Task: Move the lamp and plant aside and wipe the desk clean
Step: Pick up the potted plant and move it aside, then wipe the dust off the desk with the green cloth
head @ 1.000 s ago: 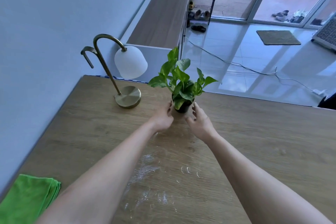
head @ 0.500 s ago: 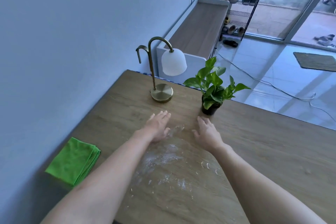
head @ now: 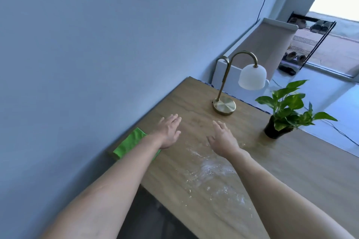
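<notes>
A brass lamp with a white dome shade stands at the far end of the wooden desk. To its right sits a small green plant in a black pot. White powder and crumbs are strewn across the desk's middle. A folded green cloth lies at the desk's left edge by the wall, partly hidden under my left forearm. My left hand hovers flat and empty just right of the cloth. My right hand hovers empty over the powder, well left of the plant.
A blue wall runs along the desk's left side. Beyond the desk's far end stands a long white bench with a wooden top, then a black shoe rack. A cable trails over the tiled floor right of the desk.
Both hands let go of the plant pot and drew back leftward toward the cloth. The view swung left, so lamp and plant now sit further right.
</notes>
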